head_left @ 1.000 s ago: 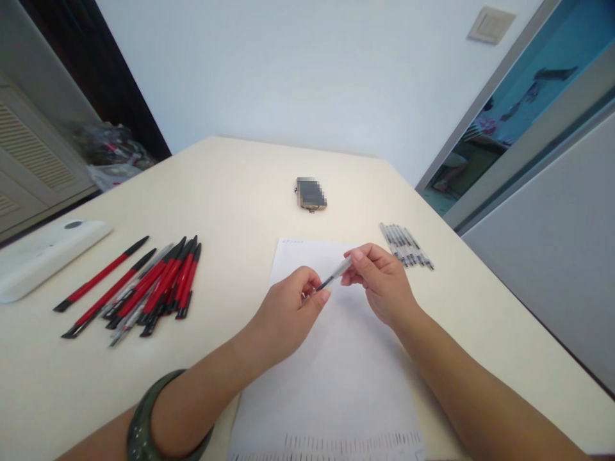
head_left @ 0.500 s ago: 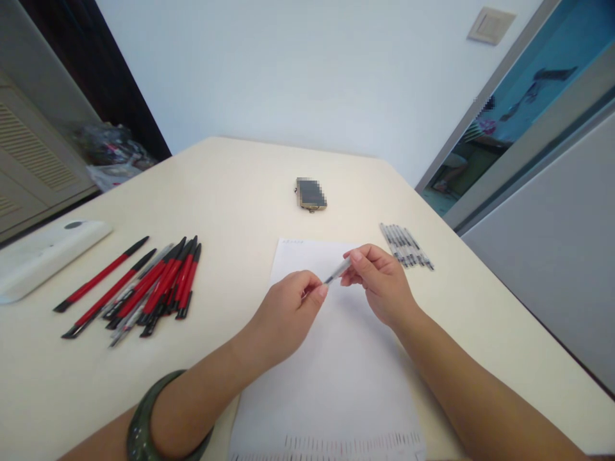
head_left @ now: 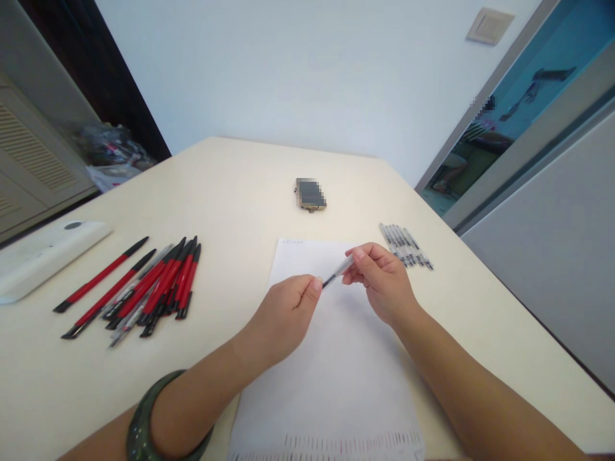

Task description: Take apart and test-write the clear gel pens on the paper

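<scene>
A slim clear pen with a dark section is held between my two hands, above a white sheet of paper with rows of short strokes along its near edge. My left hand pinches the pen's lower left end. At its upper right end, the fingers of my right hand are closed on it. To the left lies a pile of red and black pens, with some clear ones among them. Several clear pens lie side by side, right of the paper.
A small dark pixelated object lies farther back on the table. At the far left is a white device. A wall stands behind the table. Through a doorway at the right, part of a person shows.
The fingers of my left hand have shifted slightly at the pen's lower end, the thumb now lying higher and farther left. My right hand has hardly moved.
</scene>
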Tool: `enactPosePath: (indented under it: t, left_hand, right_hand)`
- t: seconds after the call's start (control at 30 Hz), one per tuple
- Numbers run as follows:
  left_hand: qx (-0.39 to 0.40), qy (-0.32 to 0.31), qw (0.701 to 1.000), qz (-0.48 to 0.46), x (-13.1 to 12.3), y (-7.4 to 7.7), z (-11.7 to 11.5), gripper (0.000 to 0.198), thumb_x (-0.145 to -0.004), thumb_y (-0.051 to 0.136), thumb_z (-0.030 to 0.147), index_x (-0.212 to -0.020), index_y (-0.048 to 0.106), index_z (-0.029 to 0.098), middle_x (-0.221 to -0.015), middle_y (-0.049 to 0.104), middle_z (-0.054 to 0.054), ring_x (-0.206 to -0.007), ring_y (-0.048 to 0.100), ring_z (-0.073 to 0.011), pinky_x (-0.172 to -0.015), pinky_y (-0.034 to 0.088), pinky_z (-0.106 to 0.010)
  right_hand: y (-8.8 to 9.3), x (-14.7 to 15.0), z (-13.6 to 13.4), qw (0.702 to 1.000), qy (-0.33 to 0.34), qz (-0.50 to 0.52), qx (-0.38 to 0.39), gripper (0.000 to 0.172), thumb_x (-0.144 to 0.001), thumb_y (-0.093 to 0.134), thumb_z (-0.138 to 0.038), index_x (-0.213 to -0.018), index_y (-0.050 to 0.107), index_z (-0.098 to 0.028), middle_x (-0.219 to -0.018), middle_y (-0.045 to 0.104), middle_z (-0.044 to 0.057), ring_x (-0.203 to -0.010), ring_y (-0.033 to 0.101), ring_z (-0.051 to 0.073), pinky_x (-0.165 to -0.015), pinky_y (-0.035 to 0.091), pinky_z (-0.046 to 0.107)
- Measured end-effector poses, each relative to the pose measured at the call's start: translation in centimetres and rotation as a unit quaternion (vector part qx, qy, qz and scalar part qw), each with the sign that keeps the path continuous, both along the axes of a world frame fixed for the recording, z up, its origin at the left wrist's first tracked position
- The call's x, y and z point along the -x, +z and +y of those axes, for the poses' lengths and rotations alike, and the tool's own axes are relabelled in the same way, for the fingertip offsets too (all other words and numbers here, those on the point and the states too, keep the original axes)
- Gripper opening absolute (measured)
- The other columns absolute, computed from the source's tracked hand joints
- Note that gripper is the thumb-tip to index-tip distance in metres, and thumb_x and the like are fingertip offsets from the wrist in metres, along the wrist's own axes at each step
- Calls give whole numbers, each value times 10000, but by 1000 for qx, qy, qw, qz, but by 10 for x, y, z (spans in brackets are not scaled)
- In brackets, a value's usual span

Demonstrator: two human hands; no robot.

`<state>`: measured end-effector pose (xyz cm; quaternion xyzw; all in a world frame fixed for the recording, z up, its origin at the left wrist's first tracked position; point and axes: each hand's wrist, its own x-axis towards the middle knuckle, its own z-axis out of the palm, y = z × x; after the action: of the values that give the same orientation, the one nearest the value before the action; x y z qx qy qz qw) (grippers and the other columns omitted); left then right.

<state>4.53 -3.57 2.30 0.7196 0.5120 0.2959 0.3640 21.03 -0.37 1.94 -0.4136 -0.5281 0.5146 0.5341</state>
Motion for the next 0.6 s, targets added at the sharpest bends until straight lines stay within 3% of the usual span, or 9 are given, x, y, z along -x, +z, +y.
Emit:
enactPosePath:
  t: [0.2,0.37,0.6]
  left_hand:
    - [-7,-7,1000,17,0,-1,1,247,-820,342,369,-702,473,195,-607,472,41,-573,437,-106,-523,317,-224]
    - [-16,27,1000,2,0,-4,2,200,-755,462,394,-731,451,196,-645,464,47,-579,427,-102,-519,320,-216]
    - [12,-11,1000,-6,2,-2,0,397,-846,233,418,-614,451,181,-531,428,41,-520,417,-106,-492,295,-230]
  right_hand:
    - [0,0,1,1000,2,-2,-5,172,-742,532,-338,-730,532,-167,-598,574,-8,-509,522,90,-535,419,237]
    - [-1,0,1,1000,7,0,-6,169,-750,524,-331,-732,534,-163,-598,570,-9,-513,525,89,-538,421,236]
    - [-1,0,0,1000,3,2,-6,171,-749,522,-336,-741,531,-165,-596,570,-10,-509,525,89,-535,424,235]
